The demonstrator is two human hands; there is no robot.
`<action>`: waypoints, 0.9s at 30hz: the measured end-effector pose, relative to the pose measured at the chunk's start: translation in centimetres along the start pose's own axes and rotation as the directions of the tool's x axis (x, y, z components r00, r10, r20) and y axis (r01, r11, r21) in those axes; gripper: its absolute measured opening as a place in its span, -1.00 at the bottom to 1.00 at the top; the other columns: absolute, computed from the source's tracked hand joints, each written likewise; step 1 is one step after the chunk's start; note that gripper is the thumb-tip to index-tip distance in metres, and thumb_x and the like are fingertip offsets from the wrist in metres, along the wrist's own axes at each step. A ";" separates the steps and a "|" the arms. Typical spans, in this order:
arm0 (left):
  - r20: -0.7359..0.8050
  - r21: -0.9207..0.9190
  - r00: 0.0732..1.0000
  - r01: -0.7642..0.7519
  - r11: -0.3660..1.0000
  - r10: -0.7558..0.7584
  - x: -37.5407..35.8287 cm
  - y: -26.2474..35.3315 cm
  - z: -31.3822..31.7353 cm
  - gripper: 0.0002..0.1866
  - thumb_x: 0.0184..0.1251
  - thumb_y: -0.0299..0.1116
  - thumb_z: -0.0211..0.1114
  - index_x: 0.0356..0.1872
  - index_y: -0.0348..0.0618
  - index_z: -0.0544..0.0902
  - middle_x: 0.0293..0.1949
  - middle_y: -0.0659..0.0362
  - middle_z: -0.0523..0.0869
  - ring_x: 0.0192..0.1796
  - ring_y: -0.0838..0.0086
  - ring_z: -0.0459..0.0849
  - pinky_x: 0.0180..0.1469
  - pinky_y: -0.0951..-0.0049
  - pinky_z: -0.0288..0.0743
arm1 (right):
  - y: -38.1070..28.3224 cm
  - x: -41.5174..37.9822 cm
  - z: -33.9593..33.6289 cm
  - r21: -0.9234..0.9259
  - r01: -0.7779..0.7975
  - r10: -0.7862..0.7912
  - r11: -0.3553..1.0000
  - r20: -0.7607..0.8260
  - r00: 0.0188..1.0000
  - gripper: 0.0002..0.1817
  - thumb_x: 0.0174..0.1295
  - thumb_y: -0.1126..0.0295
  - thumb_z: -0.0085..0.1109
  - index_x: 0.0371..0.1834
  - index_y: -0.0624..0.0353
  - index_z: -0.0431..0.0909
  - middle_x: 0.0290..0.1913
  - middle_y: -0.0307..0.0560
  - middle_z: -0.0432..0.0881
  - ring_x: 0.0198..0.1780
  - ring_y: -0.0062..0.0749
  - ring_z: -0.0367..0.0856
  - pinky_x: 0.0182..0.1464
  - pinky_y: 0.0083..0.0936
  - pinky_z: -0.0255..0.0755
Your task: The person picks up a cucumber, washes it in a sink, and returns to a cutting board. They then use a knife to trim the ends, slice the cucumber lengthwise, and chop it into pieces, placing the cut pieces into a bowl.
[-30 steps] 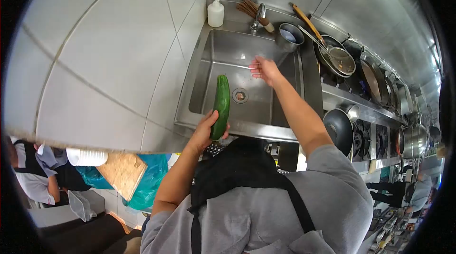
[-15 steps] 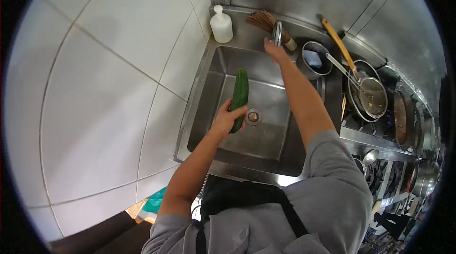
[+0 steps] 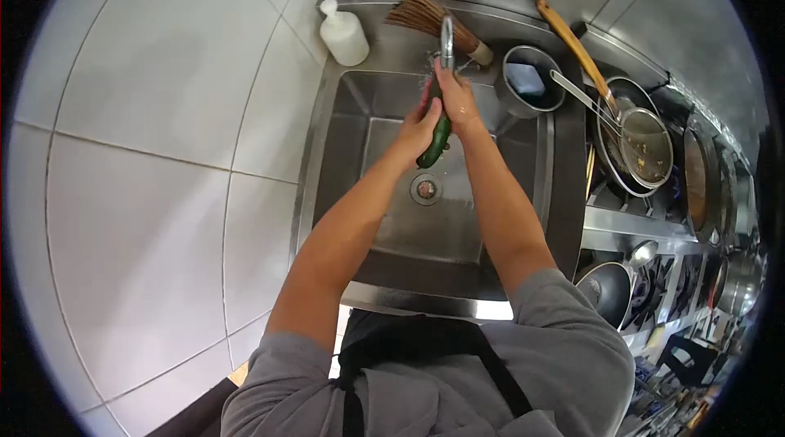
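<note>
A dark green cucumber is held over the sink, tilted, its upper end under the faucet. Water splashes around that end. My left hand is closed around the cucumber from the left side. Against its right side lies my right hand, wrapped on the upper part, just below the spout. The hands hide much of the cucumber's upper half.
A white pump bottle stands at the sink's back left corner. Behind the faucet lies a bamboo brush. To the right are a metal pot with a blue sponge, a strainer and a pan.
My right hand has left the faucet handle and taken hold of the cucumber. My left hand has raised the cucumber up under the spout. Water now runs and splashes.
</note>
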State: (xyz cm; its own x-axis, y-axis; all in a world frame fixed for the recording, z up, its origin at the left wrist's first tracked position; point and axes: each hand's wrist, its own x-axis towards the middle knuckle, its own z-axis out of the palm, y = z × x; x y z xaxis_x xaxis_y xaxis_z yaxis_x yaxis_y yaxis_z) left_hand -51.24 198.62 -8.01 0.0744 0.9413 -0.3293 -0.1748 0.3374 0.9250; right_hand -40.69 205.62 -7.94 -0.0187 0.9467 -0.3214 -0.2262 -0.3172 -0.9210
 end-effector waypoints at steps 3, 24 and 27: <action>0.051 0.001 0.998 0.046 0.999 -0.046 2.2 1.2 0.5 -0.08 0.54 0.45 -0.08 0.30 -0.36 0.55 -0.08 0.00 0.73 -0.14 0.33 0.77 -0.12 0.30 0.66 | -1.4 -0.8 -0.5 -0.111 0.208 -0.210 0.972 -0.011 0.978 -0.48 0.60 0.00 0.02 -0.05 0.33 0.69 -0.14 0.02 0.73 -0.06 -0.18 0.70 0.09 -0.27 0.53; 0.025 0.258 0.997 0.069 0.964 -0.078 0.0 -1.6 -2.9 -0.32 0.21 -0.21 0.62 0.25 -0.30 0.51 0.03 -0.05 0.74 0.05 0.17 0.74 0.14 0.20 0.61 | 9.0 -6.0 -7.1 -0.025 -0.272 0.232 0.962 0.603 0.763 -0.37 0.41 -0.26 0.19 -0.02 0.19 0.61 -0.41 -0.15 0.64 -0.40 -0.42 0.60 -0.31 -0.41 0.54; -0.161 0.633 0.980 0.009 0.774 0.120 -4.2 -7.0 -6.5 -0.27 0.18 -0.07 0.61 0.16 -0.43 0.52 0.03 -0.19 0.74 0.10 0.04 0.74 0.17 0.13 0.58 | 10.3 0.7 -8.6 -0.157 -0.038 0.075 0.987 0.233 0.970 -0.64 0.47 0.10 0.27 0.01 0.22 0.65 -0.17 -0.03 0.77 -0.16 -0.23 0.74 -0.02 -0.26 0.64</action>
State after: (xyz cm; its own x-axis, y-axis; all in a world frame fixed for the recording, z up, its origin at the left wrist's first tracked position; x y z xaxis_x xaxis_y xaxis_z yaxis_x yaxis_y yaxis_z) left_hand -56.76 192.35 -14.34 -0.1060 0.9644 -0.2421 0.4870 0.2626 0.8330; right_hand -34.62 202.55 -19.53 -0.2620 0.9072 -0.3292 -0.0695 -0.3580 -0.9311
